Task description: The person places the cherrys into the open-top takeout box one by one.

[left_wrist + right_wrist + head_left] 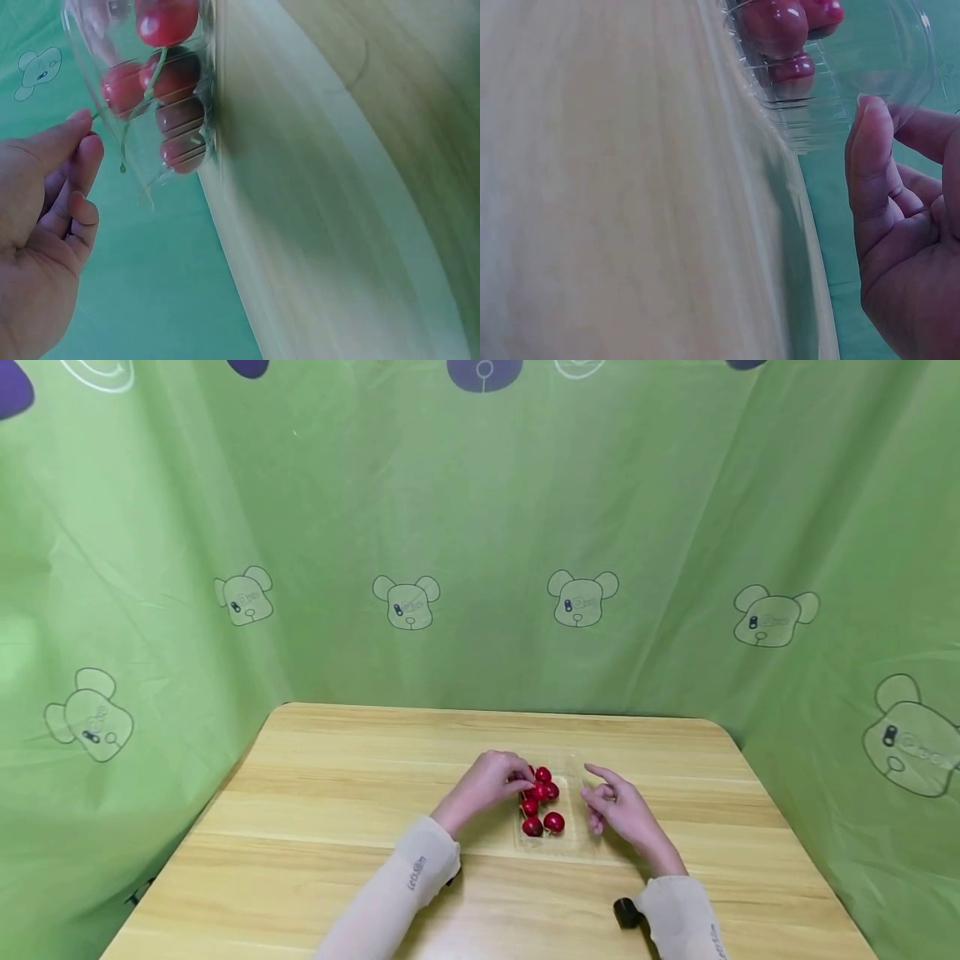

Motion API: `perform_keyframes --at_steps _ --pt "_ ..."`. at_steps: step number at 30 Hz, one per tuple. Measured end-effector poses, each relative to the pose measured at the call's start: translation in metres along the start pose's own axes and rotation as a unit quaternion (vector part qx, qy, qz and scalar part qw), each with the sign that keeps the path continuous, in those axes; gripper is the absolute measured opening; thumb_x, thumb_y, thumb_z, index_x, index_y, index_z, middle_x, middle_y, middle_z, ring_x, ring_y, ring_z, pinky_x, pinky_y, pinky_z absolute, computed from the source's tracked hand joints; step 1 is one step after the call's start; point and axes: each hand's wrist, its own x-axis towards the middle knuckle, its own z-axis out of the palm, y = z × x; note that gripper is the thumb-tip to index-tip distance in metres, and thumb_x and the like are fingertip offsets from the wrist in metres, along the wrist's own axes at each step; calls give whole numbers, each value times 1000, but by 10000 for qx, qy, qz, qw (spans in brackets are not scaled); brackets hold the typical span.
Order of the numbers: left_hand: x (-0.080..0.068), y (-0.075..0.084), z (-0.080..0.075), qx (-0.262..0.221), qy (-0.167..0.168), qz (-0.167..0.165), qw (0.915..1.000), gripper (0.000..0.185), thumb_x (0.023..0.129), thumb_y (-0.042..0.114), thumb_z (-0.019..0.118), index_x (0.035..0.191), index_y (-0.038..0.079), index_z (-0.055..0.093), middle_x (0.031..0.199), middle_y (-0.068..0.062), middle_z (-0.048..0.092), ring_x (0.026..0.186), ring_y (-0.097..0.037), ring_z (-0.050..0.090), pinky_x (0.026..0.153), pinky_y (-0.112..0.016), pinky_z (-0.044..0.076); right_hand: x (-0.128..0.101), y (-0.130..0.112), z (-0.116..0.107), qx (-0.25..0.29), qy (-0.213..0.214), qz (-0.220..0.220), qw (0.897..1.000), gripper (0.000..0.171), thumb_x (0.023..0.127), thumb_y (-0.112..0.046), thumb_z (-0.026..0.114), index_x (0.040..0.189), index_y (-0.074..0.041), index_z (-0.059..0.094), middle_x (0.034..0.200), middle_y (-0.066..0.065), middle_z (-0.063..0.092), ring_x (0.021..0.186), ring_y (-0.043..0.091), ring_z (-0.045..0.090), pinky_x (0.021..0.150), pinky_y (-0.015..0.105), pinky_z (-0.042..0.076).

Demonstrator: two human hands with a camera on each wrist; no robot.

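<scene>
A clear plastic box sits on the table with several red cherries in it, mostly along its left side. My left hand reaches over the box's left edge. Thumb and forefinger pinch a thin green stem, seen in the left wrist view, which leads to a red cherry among the others. At the opposite side, my right hand is by the box's right rim, forefinger stretched out and the other fingers bent. Its thumb is right at the clear wall in the right wrist view.
The wooden table extends around the box on all sides. Green curtains printed with bear heads hang behind the table and along both sides. A black wrist device shows by the right sleeve.
</scene>
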Motion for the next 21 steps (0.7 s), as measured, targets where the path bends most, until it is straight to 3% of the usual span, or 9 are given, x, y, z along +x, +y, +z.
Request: perform_keyframes --at_steps 8,21 --pt "3 9 3 132 -98 -57 9998 7 94 20 77 97 14 80 95 4 79 84 -1 69 81 -9 52 2 2 -2 15 -63 -114 9999 65 104 -11 62 159 2 30 86 28 63 56 19 63 55 37 60" --pt "3 5 10 4 -205 -17 9998 8 94 18 77 100 16 80 98 6 79 86 2 69 84 -11 53 3 5 -1 -69 -19 -44 10000 64 103 -11 62 158 1 32 85 28 65 57 19 64 56 37 60"
